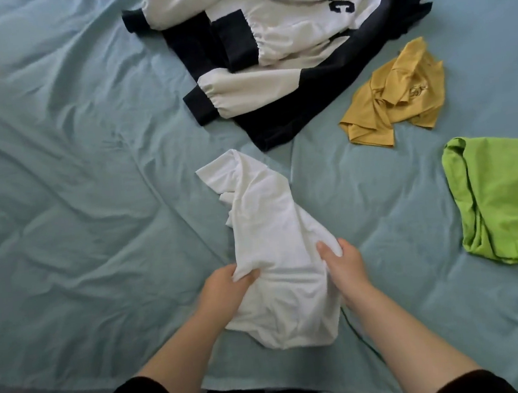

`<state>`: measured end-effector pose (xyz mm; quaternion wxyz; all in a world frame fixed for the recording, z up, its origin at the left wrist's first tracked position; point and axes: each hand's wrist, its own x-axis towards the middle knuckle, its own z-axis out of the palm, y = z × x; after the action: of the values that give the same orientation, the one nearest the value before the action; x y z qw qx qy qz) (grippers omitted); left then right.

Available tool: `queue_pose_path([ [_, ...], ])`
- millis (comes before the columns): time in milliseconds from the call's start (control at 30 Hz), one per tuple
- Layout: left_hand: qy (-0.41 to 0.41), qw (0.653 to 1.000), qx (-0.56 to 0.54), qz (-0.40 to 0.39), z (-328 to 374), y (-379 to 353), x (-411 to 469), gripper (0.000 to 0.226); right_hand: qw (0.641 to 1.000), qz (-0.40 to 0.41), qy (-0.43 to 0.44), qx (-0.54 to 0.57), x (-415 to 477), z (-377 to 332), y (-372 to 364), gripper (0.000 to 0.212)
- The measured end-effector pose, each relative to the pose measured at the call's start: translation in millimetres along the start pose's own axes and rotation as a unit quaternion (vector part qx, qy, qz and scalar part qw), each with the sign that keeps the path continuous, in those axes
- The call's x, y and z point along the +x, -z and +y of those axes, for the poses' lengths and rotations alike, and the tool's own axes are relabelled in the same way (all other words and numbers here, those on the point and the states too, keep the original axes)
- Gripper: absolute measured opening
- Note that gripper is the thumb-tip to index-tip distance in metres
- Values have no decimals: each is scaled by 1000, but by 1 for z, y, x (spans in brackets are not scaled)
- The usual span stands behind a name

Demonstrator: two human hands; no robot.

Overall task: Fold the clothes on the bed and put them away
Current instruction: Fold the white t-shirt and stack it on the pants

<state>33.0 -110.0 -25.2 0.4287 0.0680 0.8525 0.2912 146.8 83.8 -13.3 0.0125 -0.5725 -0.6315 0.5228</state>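
I hold the white shirt at lower centre of the frame on the bed, left hand and right hand both pinching its cloth. I judge folding is only starting; next I must spread it flat.

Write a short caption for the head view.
Left hand and right hand grip a white garment on the teal bed.
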Motion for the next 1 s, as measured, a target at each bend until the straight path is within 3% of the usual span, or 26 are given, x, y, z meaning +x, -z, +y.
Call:
queue_pose_path([
  [200, -44, 995, -92, -12, 25, 7, -29, 28, 988, 63, 74, -119, 7, -16, 48, 30],
  [333, -70, 989, -132, 3, 55, 2, -51, 18, 988, 73, 98, -99, 7, -32, 86, 24],
  [400, -99, 982, -157, 25, 75, 10, -57, 27, 991, 80, 88, -57, 9, -48, 111, 14],
  [467, -121, 975, -179, 49, 100, 24, -66, 38, 998, 51, 43, -5, 11, -67, 135, 29],
  [600, -72, 927, -367, 18, 149, 53, -97, 40, 993, -111, 4, 39, -19, -105, 167, 13],
  [667, -23, 885, -464, -39, 170, 61, -117, 35, 988, -111, 84, -58, -46, -110, 171, 23],
  [733, -4, 865, -497, -71, 189, 61, -137, 29, 962, -64, 180, -196, -76, -108, 168, 46],
  [833, 6, 849, -521, -91, 216, 49, -170, 27, 936, -157, 226, -218, -133, -100, 142, 87],
  [867, 12, 843, -530, -97, 224, 44, -182, 29, 936, -174, 233, -196, -149, -100, 130, 92],
  [933, 26, 824, -555, -109, 235, 37, -201, 32, 962, -115, 235, -84, -169, -106, 111, 61],
  [1000, 31, 802, -586, -110, 239, 39, -214, 31, 981, -55, 177, 48, -170, -117, 107, 26],
])
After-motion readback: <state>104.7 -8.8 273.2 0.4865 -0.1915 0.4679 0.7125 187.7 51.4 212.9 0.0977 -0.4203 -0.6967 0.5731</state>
